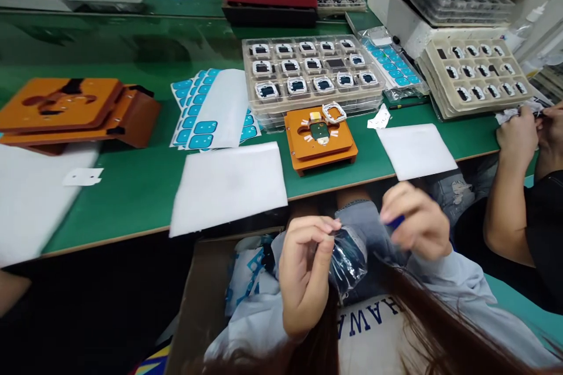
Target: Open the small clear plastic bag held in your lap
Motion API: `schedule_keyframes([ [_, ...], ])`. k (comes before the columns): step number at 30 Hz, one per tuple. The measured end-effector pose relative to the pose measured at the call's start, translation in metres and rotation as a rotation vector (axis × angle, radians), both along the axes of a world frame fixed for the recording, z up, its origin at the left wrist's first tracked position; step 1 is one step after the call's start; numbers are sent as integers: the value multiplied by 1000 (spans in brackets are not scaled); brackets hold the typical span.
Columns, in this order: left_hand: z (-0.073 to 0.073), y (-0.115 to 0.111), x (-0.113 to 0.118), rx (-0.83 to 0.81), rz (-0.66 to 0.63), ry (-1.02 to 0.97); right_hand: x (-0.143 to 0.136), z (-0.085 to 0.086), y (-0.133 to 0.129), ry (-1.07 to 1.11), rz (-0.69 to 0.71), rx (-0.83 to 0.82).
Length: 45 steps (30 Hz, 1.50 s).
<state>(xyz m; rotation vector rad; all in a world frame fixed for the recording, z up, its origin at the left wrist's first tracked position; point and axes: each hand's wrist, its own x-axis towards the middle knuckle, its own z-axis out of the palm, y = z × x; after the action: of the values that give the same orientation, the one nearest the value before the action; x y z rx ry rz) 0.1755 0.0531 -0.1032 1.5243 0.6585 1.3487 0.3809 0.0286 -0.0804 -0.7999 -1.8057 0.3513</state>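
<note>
My left hand [305, 272] is raised over my lap below the table edge, its thumb and fingertips pinching the edge of a clear plastic bag [349, 258] with something dark inside. To its right, my right hand [414, 220] is blurred by motion, with curled fingers around a small dark blue object [396, 222]. Beyond both hands, an orange fixture [323, 149] stands on the green table, bearing a dark green part and a white frame [334, 112] that leans at its back edge. A white foam sheet [231, 184] lies left of the fixture.
Blue sticker sheets [204, 108] and a clear compartment tray [312, 85] of white-framed parts lie behind. Another orange fixture [61, 105] is at left. An open cardboard box [200, 299] stands beside my lap. At right, another person's hands [519, 135] work near a stacked tray [479, 76].
</note>
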Motion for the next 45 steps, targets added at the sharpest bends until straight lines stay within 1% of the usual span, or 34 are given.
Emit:
schedule_keyframes([
  [1,4,3,-3,-36,-66,57,-4,7,-2,-158,120,50],
  [2,9,7,-6,-77,-141,112,-9,13,-3,-301,184,115],
  [3,13,11,-8,-120,-219,157,-14,18,-3,-426,184,181],
  [5,21,22,-12,-197,-343,212,-21,24,-1,-620,91,254],
  [7,25,32,-15,-226,-407,262,-23,25,2,-690,33,294],
  [9,28,37,-17,-185,-438,315,-22,23,5,-690,37,316],
  [11,32,37,-22,-35,-455,381,-18,21,7,-654,53,316],
  [13,38,34,-28,241,-458,516,-15,19,7,-624,53,294],
  [15,47,31,-35,571,-394,703,-13,18,7,-599,55,300],
  [16,51,30,-38,707,-339,786,-13,18,7,-583,62,319],
  [17,54,31,-40,808,-275,852,-14,19,7,-563,73,344],
  [19,61,36,-43,939,-167,960,-15,19,7,-537,91,385],
  [20,63,40,-44,988,-136,1010,-16,19,7,-530,89,394],
  [23,69,47,-45,1100,-100,1095,-16,17,7,-509,61,408],
  [25,72,47,-45,1106,-128,1086,-14,15,7,-481,52,409],
  [27,72,43,-43,1085,-153,1065,-12,13,6,-458,62,403],
  [29,69,39,-41,1093,-151,1061,-11,13,5,-444,76,402],
  [31,64,37,-39,1135,-147,1052,-11,14,3,-443,78,403],
  [33,61,38,-38,1156,-180,1004,-12,16,1,-447,67,400],
  [35,62,38,-39,1109,-207,940,-13,16,-1,-445,53,400],
  [38,68,34,-40,958,-255,843,-12,16,-2,-440,32,397],
  [40,70,29,-39,895,-282,774,-12,16,-3,-439,23,400],
  [42,69,27,-37,896,-235,766,-12,16,-3,-433,15,422],
  [44,66,26,-34,943,-148,849,-13,15,-4,-431,8,449],
  [45,64,27,-32,964,-130,902,-14,15,-4,-432,5,455],
])
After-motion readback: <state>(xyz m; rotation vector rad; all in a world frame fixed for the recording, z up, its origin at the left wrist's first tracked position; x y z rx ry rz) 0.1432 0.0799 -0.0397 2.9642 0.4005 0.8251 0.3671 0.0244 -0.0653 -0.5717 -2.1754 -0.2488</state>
